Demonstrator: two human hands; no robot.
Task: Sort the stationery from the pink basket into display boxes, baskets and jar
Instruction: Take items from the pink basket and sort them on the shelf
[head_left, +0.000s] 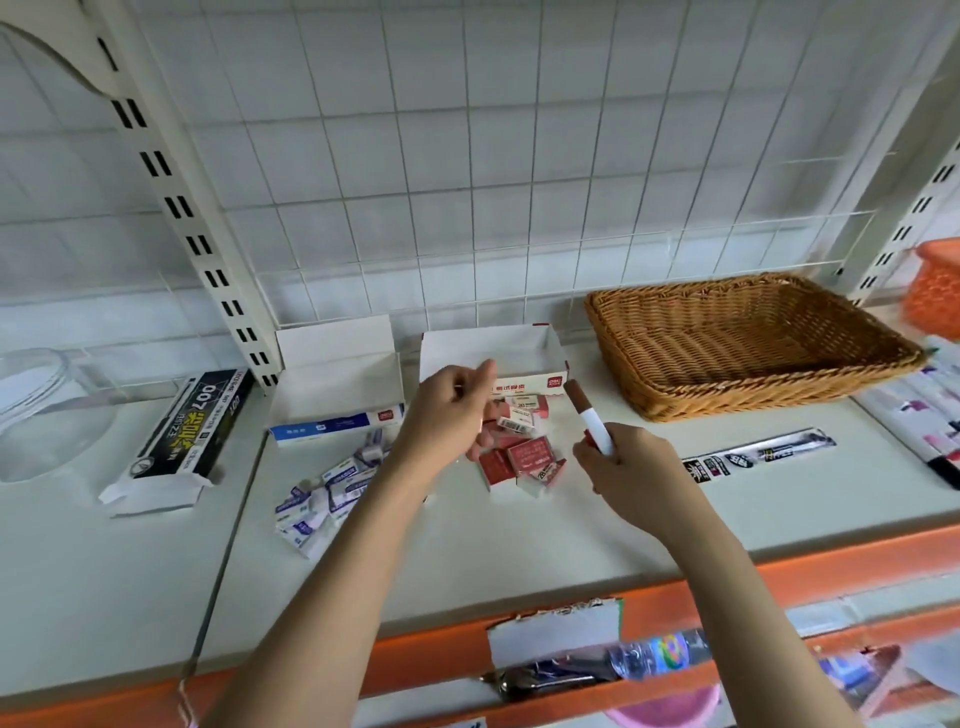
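Head view: right hand (631, 470) grips a red-capped marker (589, 418); left hand (452, 410), fingers loosely curled (nothing held), hovers above red eraser packs (524, 454) marked "2B".

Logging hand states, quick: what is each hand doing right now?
Left hand: fingers curled over the red erasers; whether it holds anything cannot be told.
Right hand: grips a marker.

On the white shelf stand two open white cardboard display boxes (337, 374) (493, 353), one brown woven wicker basket (748, 343), one orange plastic basket (935, 291) at its right edge, one clear glass jar (47, 410), and one long black pen box (187, 431).
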